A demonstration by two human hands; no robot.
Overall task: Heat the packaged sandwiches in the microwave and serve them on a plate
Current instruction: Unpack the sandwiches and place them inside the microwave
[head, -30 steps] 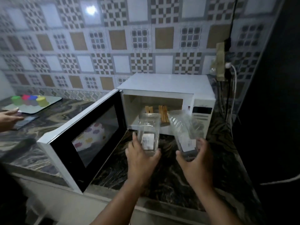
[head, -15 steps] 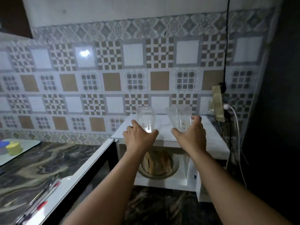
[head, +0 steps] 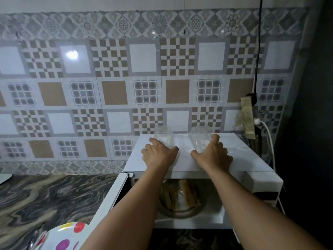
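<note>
The microwave (head: 198,159) stands on the worktop (head: 45,199) against the tiled wall (head: 115,91), its door (head: 108,201) swung open to the left and the sandwiches (head: 182,195) lying on the turntable (head: 180,212) inside. On its top stand two plastic packages side by side, the left package (head: 164,137) in the left hand (head: 159,156) and the right package (head: 200,140) in the right hand (head: 212,156). A spotted plate (head: 66,237) sits near the front, left of the door, and a power strip (head: 247,120) hangs on the wall right of the microwave.
</note>
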